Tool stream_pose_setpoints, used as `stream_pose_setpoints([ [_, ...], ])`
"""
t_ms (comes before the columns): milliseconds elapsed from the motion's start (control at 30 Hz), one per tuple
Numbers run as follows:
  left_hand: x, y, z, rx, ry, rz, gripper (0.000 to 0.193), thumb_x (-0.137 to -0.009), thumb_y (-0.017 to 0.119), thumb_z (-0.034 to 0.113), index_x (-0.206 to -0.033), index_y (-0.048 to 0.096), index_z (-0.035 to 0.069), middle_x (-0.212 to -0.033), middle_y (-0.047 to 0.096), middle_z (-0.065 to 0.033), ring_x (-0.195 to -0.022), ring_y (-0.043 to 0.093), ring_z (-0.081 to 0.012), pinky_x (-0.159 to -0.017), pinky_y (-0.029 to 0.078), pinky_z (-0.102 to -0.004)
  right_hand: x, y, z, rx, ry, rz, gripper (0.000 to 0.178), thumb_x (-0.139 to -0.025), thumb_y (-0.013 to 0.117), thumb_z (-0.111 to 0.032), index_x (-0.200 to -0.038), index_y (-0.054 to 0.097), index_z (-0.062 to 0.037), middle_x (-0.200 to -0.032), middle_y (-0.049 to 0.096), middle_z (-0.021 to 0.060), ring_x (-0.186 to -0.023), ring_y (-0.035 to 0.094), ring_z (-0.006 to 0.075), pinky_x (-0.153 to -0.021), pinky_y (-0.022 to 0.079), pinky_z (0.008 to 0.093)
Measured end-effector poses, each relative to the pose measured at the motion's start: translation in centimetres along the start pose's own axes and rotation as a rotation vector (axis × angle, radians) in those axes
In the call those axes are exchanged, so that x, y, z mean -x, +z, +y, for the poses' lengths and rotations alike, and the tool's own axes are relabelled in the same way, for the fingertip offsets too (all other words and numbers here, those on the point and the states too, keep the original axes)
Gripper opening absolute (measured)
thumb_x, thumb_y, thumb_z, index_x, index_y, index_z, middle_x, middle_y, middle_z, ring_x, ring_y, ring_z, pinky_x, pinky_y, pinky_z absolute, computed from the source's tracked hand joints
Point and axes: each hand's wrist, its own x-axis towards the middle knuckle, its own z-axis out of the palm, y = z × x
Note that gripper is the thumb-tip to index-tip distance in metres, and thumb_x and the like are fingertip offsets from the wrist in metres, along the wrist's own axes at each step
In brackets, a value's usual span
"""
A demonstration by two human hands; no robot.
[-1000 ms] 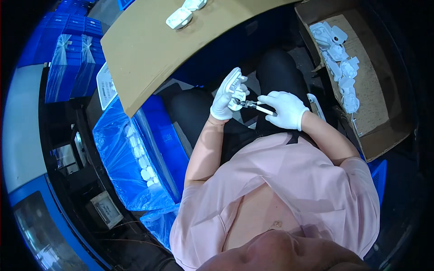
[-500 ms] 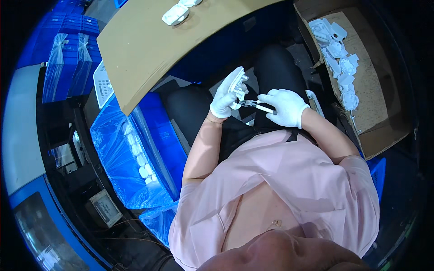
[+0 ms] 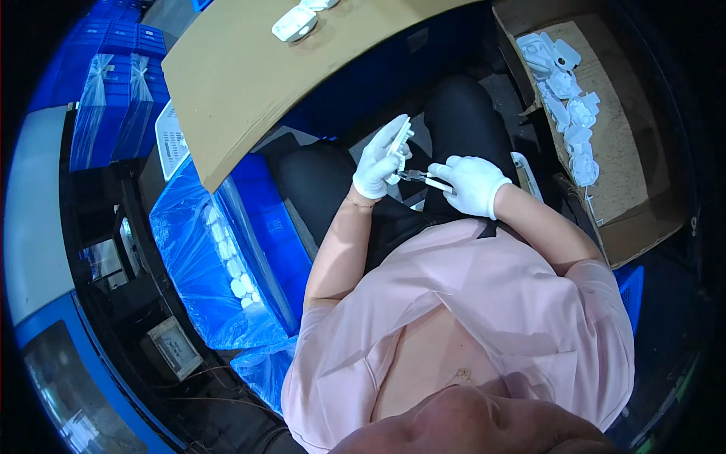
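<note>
In my white-gloved left hand [image 3: 370, 170], above my lap, is a white moulded plastic part [image 3: 401, 142]. It stands on edge, with small projections facing right. My left fingers are closed round its left side and hide much of it. My right hand [image 3: 476, 186], also gloved, is closed on cutting pliers [image 3: 437, 184] with pale handles. Their metal jaws point left and meet the lower end of the part; whether they are gripping it is too small to tell.
A tan tabletop [image 3: 249, 83] curves ahead, with white plastic pieces [image 3: 294, 24] on it. At right, a cardboard box [image 3: 643, 219] holds several white parts [image 3: 581, 112]. A blue crate [image 3: 265, 234] and a plastic-lined container [image 3: 189, 250] of white pieces stand left. Blue crates [image 3: 102, 136] are stacked beyond.
The plastic part has turned slightly in my left hand. My right hand has shifted slightly left and nearer to me, still with the pliers at the part's lower end.
</note>
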Motion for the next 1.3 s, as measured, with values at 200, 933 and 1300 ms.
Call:
stream_pose_setpoints([
  [200,0.1,0.1,-0.4,-0.009,-0.009,0.022,0.087,-0.072,0.074,0.034,-0.143,0.037,-0.002,-0.115,0.055,-0.0062,-0.089,0.053,-0.0107,-0.081,0.044,-0.0240,-0.3,-0.2,-0.6,0.032,0.025,-0.048,0.033,-0.082,0.056,-0.010,-0.115,0.058,-0.0097,-0.098,0.061,0.0172,-0.090,0.063,0.0353,-0.079,0.050,0.0438],
  [933,-0.3,-0.9,0.2,0.246,0.134,0.130,0.082,-0.079,0.071,0.049,-0.141,0.038,0.006,-0.120,0.057,-0.0132,-0.095,0.062,-0.0168,-0.084,0.053,-0.0339,-0.8,1.1,3.1,-0.463,-0.112,0.231,0.038,-0.080,0.064,-0.023,-0.115,0.062,-0.0100,-0.091,0.066,0.0133,-0.080,0.064,0.0287,-0.074,0.049,0.0348],
  [1300,-0.6,-1.6,-0.7,0.214,0.116,0.169,0.075,-0.082,0.065,0.054,-0.139,0.042,0.011,-0.122,0.057,-0.0120,-0.098,0.062,-0.0190,-0.084,0.053,-0.0335,-1.1,0.4,4.6,-1.126,-0.076,0.059,0.042,-0.083,0.061,-0.016,-0.122,0.057,-0.0006,-0.078,0.056,-0.0004,-0.063,0.052,0.0056,-0.056,0.043,0.0194],
])
